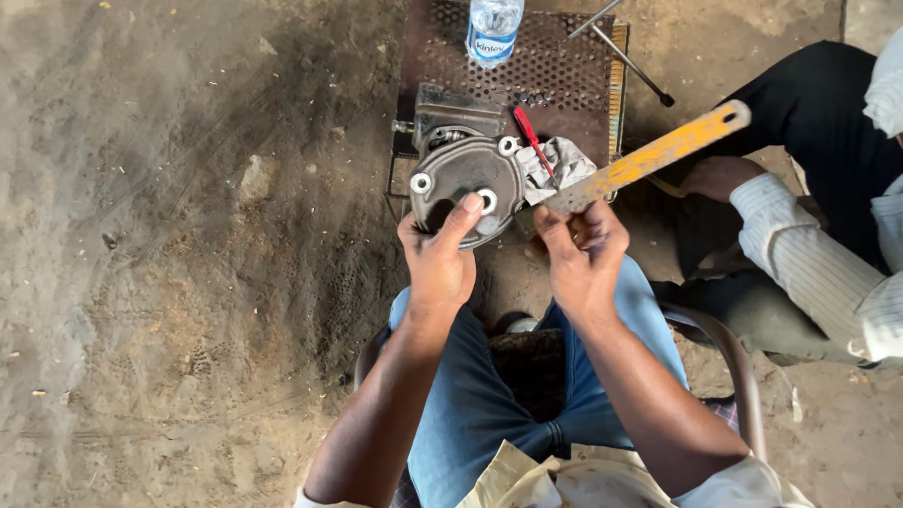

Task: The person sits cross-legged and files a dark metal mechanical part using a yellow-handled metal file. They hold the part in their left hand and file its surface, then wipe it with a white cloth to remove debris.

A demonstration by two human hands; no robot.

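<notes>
Bare dirt floor [169,263], grey-brown, packed hard, strewn with straw bits and small stones. Ahead, a rusty perforated metal stand [564,66] set on the ground; below, a curved chair arm [734,357]. Flat daylight throughout, soft shadows only.

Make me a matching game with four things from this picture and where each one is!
Things:
1. round metal housing
2. yellow flat bar
3. red screwdriver
4. plastic water bottle

Places:
A. standing at the far edge of the perforated metal stand
B. lying on the crumpled grey rag
C. gripped in the right hand, sticking up and to the right
D. steadied by the left hand, whose thumb rests on its face

Pairs: 1-D, 2-C, 3-B, 4-A
</notes>
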